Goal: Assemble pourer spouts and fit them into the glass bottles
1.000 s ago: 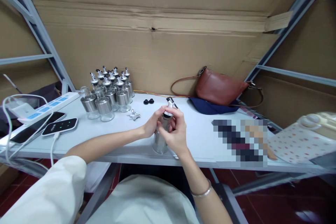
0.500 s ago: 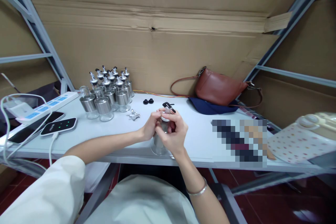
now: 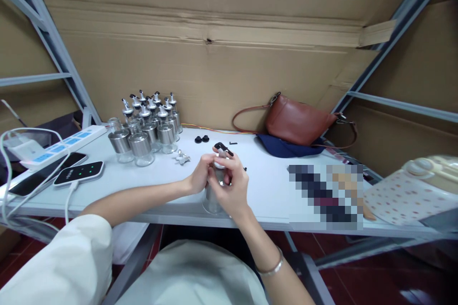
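An oil bottle (image 3: 212,204) of clear glass stands upright at the table's front edge, topped by a silver pour spout (image 3: 222,153) with a black flip cap. My left hand (image 3: 201,173) is closed against the left side of its neck. From the right, my right hand (image 3: 232,182) wraps its fingers round the collar just below the spout. Fingers hide most of the neck. Past the bottle lies a small black piece (image 3: 233,143). Two black stoppers (image 3: 202,139) sit farther back, and some loose silver spout parts (image 3: 182,157) rest left of my hands.
Several oil bottles with spouts (image 3: 152,124) are grouped at the back left; two in front are without spouts (image 3: 141,147). A power strip (image 3: 67,145), phone (image 3: 46,174) and cabled device (image 3: 79,173) lie left. A brown handbag (image 3: 298,119) rests on dark blue cloth (image 3: 286,147).
Both hands and the bottle top have shifted slightly left and down. The spout's black cap is turned a little, and the small black piece behind now shows separately.
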The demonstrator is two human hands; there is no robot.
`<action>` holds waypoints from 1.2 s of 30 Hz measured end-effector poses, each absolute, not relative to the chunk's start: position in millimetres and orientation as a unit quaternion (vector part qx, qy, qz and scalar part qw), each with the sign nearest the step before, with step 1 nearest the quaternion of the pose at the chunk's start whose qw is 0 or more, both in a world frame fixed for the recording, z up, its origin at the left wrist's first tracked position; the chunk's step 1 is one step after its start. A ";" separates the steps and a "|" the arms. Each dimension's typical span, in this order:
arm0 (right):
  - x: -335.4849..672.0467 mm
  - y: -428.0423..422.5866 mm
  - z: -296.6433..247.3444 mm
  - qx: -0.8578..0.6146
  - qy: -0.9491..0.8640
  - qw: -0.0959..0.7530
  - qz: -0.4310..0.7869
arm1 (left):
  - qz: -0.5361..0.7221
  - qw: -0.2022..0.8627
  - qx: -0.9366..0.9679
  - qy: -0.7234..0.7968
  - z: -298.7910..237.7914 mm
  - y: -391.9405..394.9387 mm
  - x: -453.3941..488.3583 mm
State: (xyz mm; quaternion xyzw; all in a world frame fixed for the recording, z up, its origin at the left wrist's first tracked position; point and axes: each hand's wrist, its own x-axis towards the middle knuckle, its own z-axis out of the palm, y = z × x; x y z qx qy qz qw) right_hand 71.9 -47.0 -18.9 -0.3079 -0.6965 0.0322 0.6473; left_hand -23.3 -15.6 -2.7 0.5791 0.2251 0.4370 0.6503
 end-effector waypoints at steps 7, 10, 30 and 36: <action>82.0 -64.0 -37.0 -0.319 -0.758 0.567 0.038 | 0.544 0.504 0.621 0.254 -9.7 -21.8 -66.5; 90.5 -58.8 -49.8 -0.378 -0.733 0.565 0.038 | 0.594 0.428 0.622 0.279 -7.8 -16.0 -89.5; 85.3 -59.1 -60.4 -0.352 -0.927 0.076 0.109 | 0.587 0.090 0.650 0.474 -9.7 56.7 -167.8; 85.1 -59.9 -59.8 -0.350 -0.926 0.078 0.115 | 0.612 -0.103 0.621 0.478 -22.5 60.4 -167.6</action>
